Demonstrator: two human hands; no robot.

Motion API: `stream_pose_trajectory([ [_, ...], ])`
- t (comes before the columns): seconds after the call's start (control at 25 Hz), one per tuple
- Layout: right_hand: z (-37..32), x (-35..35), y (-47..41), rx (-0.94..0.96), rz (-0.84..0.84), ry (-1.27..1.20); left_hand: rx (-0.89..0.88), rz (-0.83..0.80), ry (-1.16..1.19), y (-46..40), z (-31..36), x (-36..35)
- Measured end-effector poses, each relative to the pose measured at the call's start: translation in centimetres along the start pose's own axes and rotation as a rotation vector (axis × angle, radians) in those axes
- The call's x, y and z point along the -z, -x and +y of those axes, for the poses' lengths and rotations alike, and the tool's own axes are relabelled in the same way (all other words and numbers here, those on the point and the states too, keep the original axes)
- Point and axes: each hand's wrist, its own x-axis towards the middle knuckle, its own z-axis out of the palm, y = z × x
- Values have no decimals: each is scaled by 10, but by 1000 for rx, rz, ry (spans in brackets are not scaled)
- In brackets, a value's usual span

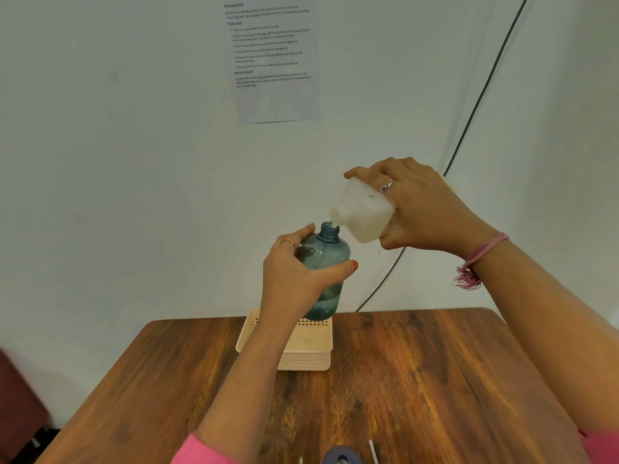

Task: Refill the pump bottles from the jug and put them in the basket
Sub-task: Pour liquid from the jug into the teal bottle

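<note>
Wooden table (418,380), basket (308,346), left hand (294,272) gripping bottle (326,262), right hand (422,209) gripping jug (365,212)

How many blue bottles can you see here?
1 for sure: the bottle, uncapped, gripped by the left hand above the basket while the jug tips over it. A dark blue object at the bottom edge is cut off; more could be out of view.

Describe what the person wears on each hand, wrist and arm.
Left hand: a thin gold ring, red polish on the thumbnail, a pink sleeve at the forearm's near end. Right hand: a silver ring, a pink thread band with a frayed tassel at the wrist, pink sleeve at the frame edge.
</note>
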Motion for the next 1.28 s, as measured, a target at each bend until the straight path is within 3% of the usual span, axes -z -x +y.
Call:
stream_pose_trajectory([
  [1.28,2,-1,0,26,16,38,29,-1,15,2,2,-1],
])
